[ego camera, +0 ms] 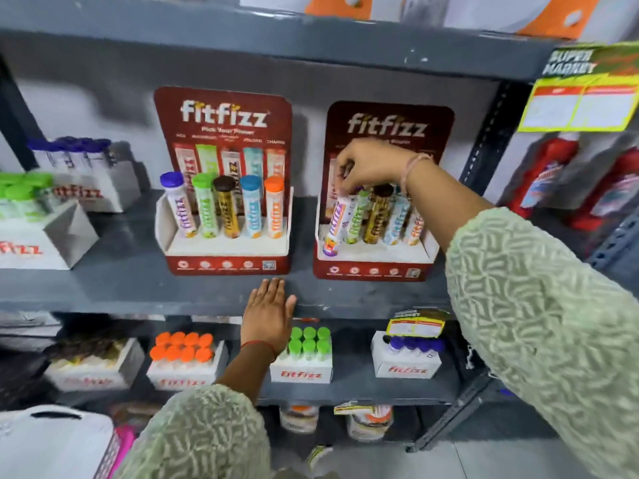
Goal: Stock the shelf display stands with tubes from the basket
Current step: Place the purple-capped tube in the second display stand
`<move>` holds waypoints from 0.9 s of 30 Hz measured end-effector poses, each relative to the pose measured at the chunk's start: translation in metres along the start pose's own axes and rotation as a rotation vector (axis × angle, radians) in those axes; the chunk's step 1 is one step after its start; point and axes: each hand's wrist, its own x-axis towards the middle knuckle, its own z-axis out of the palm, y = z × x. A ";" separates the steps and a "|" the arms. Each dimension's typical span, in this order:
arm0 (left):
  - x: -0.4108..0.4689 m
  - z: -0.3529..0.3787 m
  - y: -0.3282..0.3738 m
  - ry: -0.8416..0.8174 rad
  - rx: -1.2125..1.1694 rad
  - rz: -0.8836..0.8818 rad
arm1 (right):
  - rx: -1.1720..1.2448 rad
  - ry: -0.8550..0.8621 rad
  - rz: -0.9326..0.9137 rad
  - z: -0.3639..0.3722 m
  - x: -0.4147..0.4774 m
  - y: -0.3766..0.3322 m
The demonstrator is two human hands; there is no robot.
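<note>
The purple tube (334, 221) leans in the left slot of the right stand (375, 261). Your right hand (371, 165) pinches its top with closed fingers. Your left hand (269, 314) lies flat and open on the grey shelf (121, 288), near the left stand (224, 257).

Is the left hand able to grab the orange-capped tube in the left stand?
Probably yes. The left hand lies flat on the shelf edge just below, and nothing blocks the orange-capped tube.
</note>
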 end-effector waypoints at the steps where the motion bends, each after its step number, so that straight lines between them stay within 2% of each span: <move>1: 0.000 0.000 0.000 -0.004 0.005 0.002 | -0.019 0.001 -0.005 0.001 0.005 0.003; 10: 0.003 0.002 -0.006 -0.030 0.037 0.045 | -0.006 0.078 0.061 0.008 0.034 0.017; 19: 0.001 0.002 -0.010 -0.043 0.091 0.075 | 0.049 0.158 -0.004 0.016 0.035 0.021; 27: 0.001 0.003 -0.010 -0.047 0.104 0.080 | 0.049 0.185 0.029 0.024 0.034 0.025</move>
